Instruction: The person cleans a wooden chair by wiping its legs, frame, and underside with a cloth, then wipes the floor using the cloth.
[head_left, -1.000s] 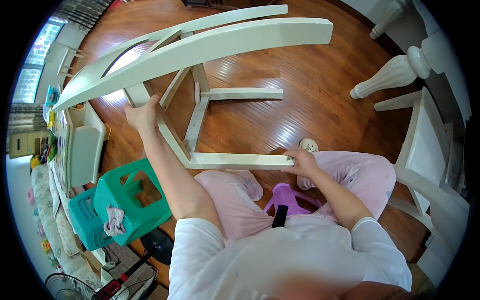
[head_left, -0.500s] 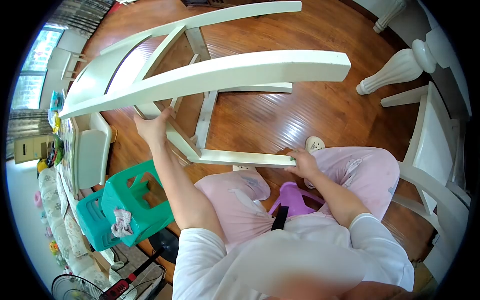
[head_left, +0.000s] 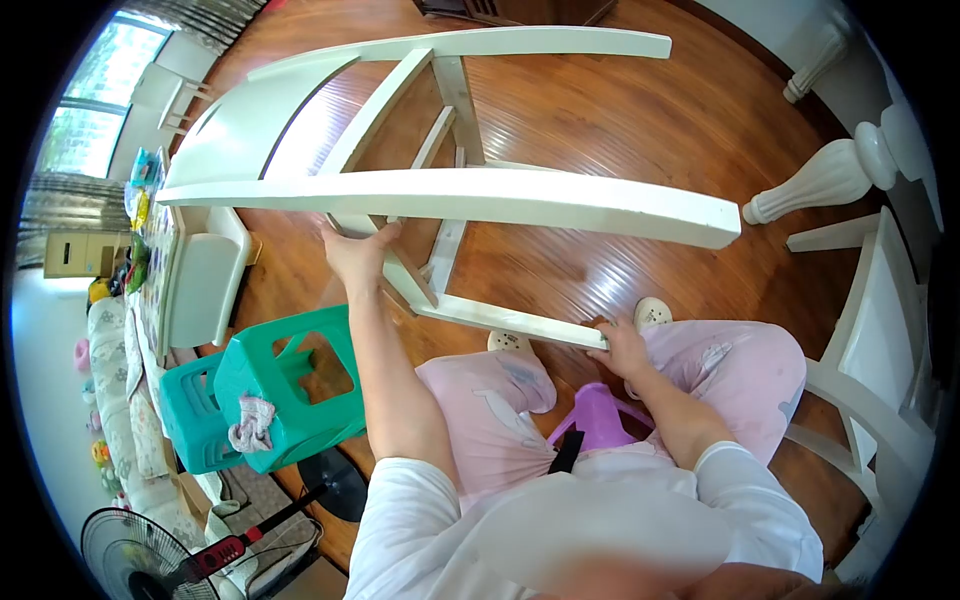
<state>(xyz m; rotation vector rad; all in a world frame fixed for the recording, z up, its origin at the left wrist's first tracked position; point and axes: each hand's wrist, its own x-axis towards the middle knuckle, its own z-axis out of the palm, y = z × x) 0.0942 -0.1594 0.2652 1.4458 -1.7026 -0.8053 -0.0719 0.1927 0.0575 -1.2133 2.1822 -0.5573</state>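
A white wooden chair frame point(head_left: 520, 196) lies tilted on its side in front of me, its curved back panel point(head_left: 245, 125) toward the upper left. My left hand point(head_left: 360, 258) is wrapped round the frame's seat edge, thumb on the near side. My right hand point(head_left: 622, 347) grips the end of a straight leg point(head_left: 520, 322) close to my knees. The underside of the brown seat board shows between the rails.
Green plastic stools point(head_left: 300, 385) with a crumpled cloth point(head_left: 252, 424) on top stand at the left, beside a fan point(head_left: 135, 555). A purple stool point(head_left: 600, 418) is between my legs. White chair point(head_left: 868, 320) and carved furniture leg point(head_left: 815, 180) are at the right.
The chair frame has turned, its near curved rail coming lower and its far rail showing more. Both hands have kept their grip. The view has shifted so things sit further right.
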